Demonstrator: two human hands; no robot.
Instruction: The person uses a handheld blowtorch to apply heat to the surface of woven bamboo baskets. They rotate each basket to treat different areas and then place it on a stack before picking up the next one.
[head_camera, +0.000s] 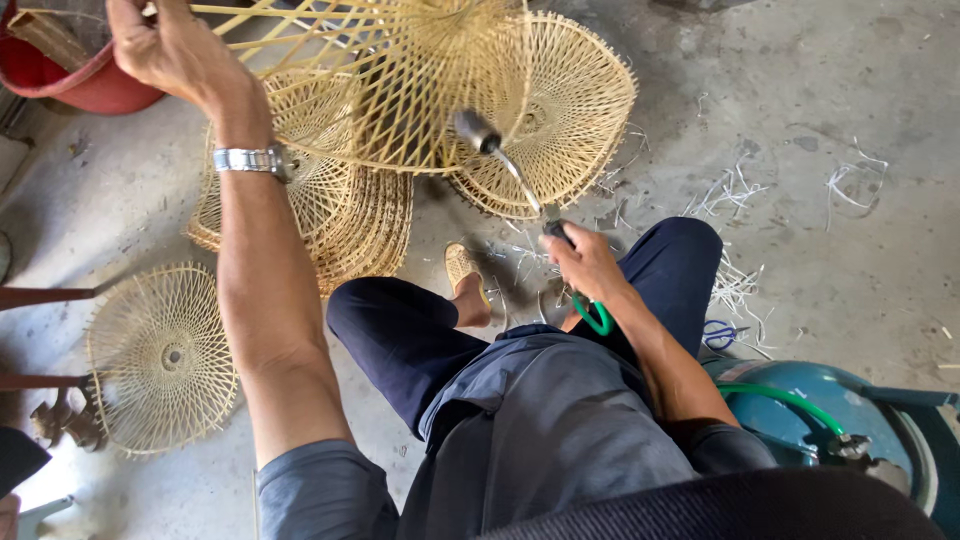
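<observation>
Left hand (165, 45) raised, grip clenched on the rim of a woven bamboo basket (400, 90), holding it up off the floor. Right hand (585, 262) grasps a gas torch (500, 160), nozzle angled up beneath the basket weave, away from the knees. Green hose (790, 398) trails behind that grip to the blue cylinder (800, 420).

Held basket (380, 80) cut off at 12 o'clock, left hand (165, 45) fingertips too. Bucket (80, 85) cropped at 10 o'clock. Tank (850, 420) half hidden at 4 o'clock.
</observation>
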